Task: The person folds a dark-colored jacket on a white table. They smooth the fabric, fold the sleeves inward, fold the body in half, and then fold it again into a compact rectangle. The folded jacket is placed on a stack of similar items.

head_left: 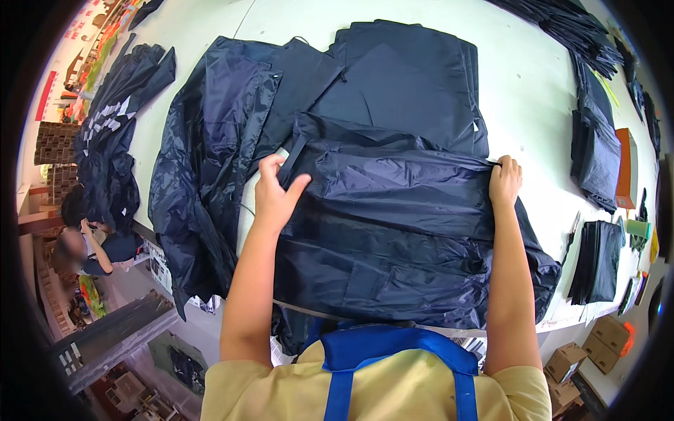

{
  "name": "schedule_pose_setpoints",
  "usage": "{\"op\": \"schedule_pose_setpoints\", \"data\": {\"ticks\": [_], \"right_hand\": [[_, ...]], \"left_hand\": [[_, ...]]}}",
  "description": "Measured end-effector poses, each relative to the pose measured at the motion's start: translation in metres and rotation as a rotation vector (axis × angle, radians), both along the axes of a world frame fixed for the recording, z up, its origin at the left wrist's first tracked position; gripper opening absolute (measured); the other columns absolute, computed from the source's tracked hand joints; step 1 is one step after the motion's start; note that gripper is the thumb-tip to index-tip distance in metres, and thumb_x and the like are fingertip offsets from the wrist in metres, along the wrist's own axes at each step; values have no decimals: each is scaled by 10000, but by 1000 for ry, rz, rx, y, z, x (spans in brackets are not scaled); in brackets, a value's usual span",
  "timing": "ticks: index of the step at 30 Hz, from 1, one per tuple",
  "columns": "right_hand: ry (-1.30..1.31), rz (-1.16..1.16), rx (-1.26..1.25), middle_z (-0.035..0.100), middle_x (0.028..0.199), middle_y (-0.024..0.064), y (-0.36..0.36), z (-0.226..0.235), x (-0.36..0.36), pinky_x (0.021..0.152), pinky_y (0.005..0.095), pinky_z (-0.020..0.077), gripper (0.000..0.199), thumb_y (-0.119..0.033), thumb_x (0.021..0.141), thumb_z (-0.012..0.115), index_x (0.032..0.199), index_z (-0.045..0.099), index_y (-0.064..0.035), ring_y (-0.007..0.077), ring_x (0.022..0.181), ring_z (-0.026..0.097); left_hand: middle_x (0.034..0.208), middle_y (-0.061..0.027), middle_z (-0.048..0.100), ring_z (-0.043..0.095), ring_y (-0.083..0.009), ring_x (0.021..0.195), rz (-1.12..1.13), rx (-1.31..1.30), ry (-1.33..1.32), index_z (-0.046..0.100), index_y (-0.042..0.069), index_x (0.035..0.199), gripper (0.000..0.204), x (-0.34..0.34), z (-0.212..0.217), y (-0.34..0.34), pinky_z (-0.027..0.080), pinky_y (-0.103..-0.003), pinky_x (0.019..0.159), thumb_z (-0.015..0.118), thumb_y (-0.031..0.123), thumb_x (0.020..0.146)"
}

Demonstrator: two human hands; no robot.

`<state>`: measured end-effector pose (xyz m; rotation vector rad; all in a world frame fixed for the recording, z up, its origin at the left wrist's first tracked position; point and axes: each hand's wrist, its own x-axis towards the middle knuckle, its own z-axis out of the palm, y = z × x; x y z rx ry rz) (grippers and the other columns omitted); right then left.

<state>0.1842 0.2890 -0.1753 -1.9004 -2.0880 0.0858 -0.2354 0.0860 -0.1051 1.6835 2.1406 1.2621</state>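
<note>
A dark navy shiny garment (400, 210) lies spread on the white table (533, 77) right in front of me. My left hand (275, 191) pinches a fold at its upper left edge. My right hand (505, 181) grips the garment's upper right edge. Both hands hold the same fold, stretched flat between them. Beyond it lies a flat folded navy piece (407, 84), and to the left a crumpled navy garment (210, 154) drapes over the table's edge.
Stacks of folded dark garments (597, 154) sit at the right, with another stack (597, 259) nearer me. A pile of dark garments (112, 119) lies far left. A seated person (91, 249) is below the table's left edge. Cardboard boxes (590, 351) stand on the floor at right.
</note>
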Motion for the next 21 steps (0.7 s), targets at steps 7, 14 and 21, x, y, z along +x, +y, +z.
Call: {"op": "schedule_pose_setpoints", "data": {"ticks": [7, 14, 21], "right_hand": [[20, 86, 145, 552, 868, 148, 1, -7, 3, 794, 454, 402, 122, -112, 815, 438, 853, 534, -49, 354, 839, 503], [34, 57, 146, 551, 861, 151, 0, -6, 3, 804, 448, 396, 128, -120, 822, 435, 854, 532, -41, 352, 829, 498], [34, 65, 133, 554, 866, 151, 2, -9, 6, 809, 446, 398, 125, -115, 820, 441, 856, 539, -46, 353, 845, 500]], "left_hand": [[950, -36, 638, 607, -137, 822, 187, -94, -1098, 610, 70, 938, 177, -32, -3, 13, 505, -324, 784, 537, 228, 968], [935, -55, 586, 581, -143, 867, -298, -216, -1435, 597, 51, 1041, 254, -5, 53, -1, 485, -310, 798, 562, 283, 945], [1044, -91, 577, 553, -219, 997, -504, -453, -186, 638, 53, 886, 220, 35, 39, -2, 419, -295, 892, 573, -77, 721]]}}
